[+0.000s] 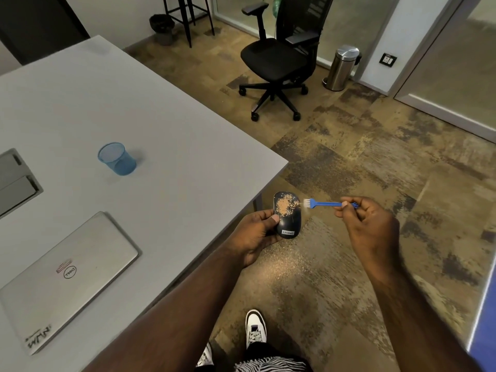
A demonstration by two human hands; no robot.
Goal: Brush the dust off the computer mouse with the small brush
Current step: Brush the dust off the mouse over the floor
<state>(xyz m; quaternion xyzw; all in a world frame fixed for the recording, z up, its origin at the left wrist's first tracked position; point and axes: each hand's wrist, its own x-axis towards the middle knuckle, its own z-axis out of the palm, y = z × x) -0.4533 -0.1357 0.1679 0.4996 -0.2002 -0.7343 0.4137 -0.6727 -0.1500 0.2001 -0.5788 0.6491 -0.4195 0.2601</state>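
Observation:
A black computer mouse (289, 220) with a patch of tan dust on its top is held upright off the table's right edge, over the floor. My left hand (256, 236) grips it from the left, thumb on its face. My right hand (367, 224) pinches the handle of a small blue brush (326, 203) with white bristles. The bristles sit just right of the mouse's upper edge, close to it; I cannot tell if they touch.
A grey table (161, 135) carries a closed silver laptop (67, 280), a blue mesh cup (117, 158) and a recessed cable box (13, 181). Tan dust lies scattered on the floor (290, 267) below the mouse. A black office chair (279, 57) and a steel bin (342, 67) stand farther back.

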